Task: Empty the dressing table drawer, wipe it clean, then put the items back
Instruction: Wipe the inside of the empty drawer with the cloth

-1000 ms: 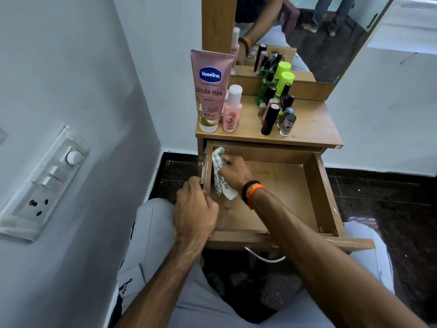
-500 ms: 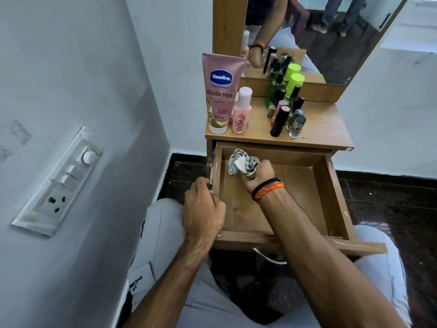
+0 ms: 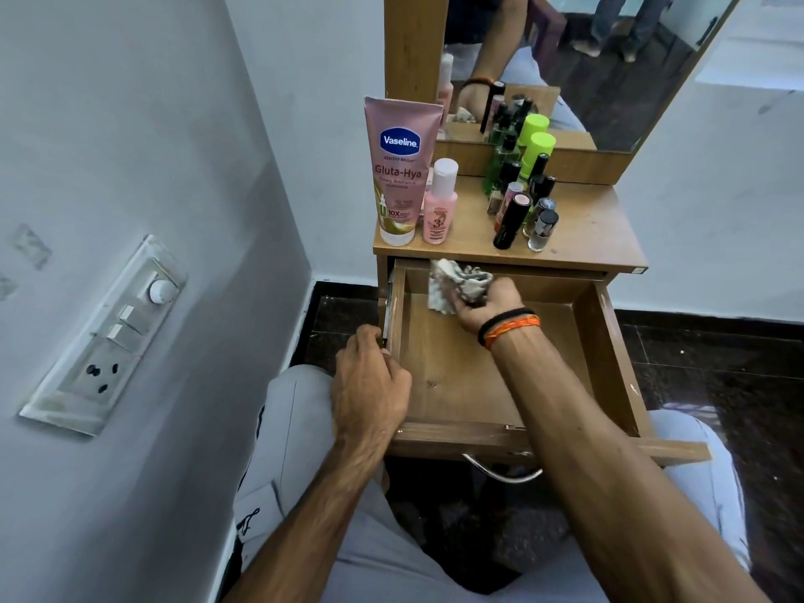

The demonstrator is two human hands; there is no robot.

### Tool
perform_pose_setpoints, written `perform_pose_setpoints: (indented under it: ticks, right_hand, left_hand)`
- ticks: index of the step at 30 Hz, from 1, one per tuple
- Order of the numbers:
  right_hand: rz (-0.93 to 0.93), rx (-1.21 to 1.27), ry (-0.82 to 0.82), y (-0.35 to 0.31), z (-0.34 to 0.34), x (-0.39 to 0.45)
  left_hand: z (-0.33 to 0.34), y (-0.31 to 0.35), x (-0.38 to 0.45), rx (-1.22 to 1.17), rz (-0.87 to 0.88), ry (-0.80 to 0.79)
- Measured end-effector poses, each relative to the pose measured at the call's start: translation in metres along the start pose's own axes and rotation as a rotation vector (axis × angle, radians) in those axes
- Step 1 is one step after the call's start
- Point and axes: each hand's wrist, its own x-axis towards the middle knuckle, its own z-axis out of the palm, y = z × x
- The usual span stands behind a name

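- The drawer (image 3: pixel 457 385) of the small wooden dressing table (image 3: pixel 587 241) stands pulled out over the seated person's lap, and its bare wooden floor shows from the front rail up to the far end.
- The right hand (image 3: pixel 483 304) is up at the far left corner of the drawer, fingers curled tight round a crumpled white cloth (image 3: pixel 457 282), which bunches out above the knuckles against the back wall, just under the table's top edge.
- Black and orange bands (image 3: pixel 507 326) ring that right wrist.
- The left hand (image 3: pixel 370 380) sits at the drawer's left side wall, fingers curled over its top edge near the metal runner, gripping it.
- Up on the tabletop, the contents are lined up: a tall pink Vaseline tube (image 3: pixel 400 167) standing on its cap at the left, and a small pink bottle (image 3: pixel 439 202) with a white cap just beside it.
- To the right of those, a tight cluster of nail polish bottles (image 3: pixel 522 211) and dark tubes, with a green bottle with a lime cap (image 3: pixel 537 154) at the back against the mirror (image 3: pixel 565 58).
- A curved metal handle (image 3: pixel 500 472) hangs below the drawer front.
- A switch panel (image 3: pixel 104 337) is on the grey wall to the left.
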Motion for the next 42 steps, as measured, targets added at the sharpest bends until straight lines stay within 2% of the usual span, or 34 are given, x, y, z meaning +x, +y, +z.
perform_pose_setpoints:
  ticks: [6, 9, 16, 18, 20, 23, 26, 29, 31, 32, 34, 37, 42]
  right_hand:
    - [-0.283, -0.068, 0.274, -0.038, -0.044, 0.023]
    - [-0.328, -0.143, 0.303, -0.027, -0.032, 0.009]
    - [-0.202, -0.478, 0.072, 0.035, 0.006, -0.003]
    - [-0.33, -0.674, 0.109, 0.043, 0.007, -0.011]
    - [-0.562, -0.976, 0.119, 0.049, 0.002, -0.017]
    - [-0.781, -1.375, -0.105, 0.063, -0.005, -0.025]
    - [-0.907, -1.635, -0.232, 0.068, -0.018, -0.03]
    - [-0.722, -1.674, -0.44, 0.054, -0.043, -0.061]
    - [-0.415, -1.558, -0.576, 0.044, -0.059, -0.088]
    - [-0.257, -1.497, -0.605, 0.041, -0.064, -0.094]
    - [-0.07, -1.418, -0.587, 0.041, -0.066, -0.094]
    - [-0.046, -1.36, -0.507, 0.045, -0.054, -0.066]
    - [-0.282, -1.253, -0.37, 0.042, -0.016, -0.023]
  left_hand:
    - [0.0, -0.001, 0.0, -0.021, 0.007, 0.006]
    - [-0.001, -0.001, 0.0, -0.022, 0.01, 0.002]
    - [-0.005, 0.001, 0.001, -0.074, 0.027, -0.018]
    - [-0.007, 0.0, 0.002, -0.143, 0.018, -0.009]
    - [-0.009, 0.0, 0.004, -0.268, -0.012, 0.008]
    - [-0.013, -0.002, 0.004, -0.507, -0.08, 0.039]
    - [-0.013, -0.005, 0.005, -0.727, -0.152, 0.087]
    - [-0.008, -0.008, 0.008, -0.819, -0.208, 0.091]
    - [-0.007, -0.009, 0.008, -0.856, -0.221, 0.09]
    - [-0.007, -0.009, 0.009, -0.866, -0.223, 0.087]
    - [-0.006, -0.009, 0.009, -0.876, -0.229, 0.077]
    - [-0.006, -0.01, 0.009, -0.872, -0.238, 0.07]
    - [-0.005, -0.01, 0.009, -0.848, -0.231, 0.066]
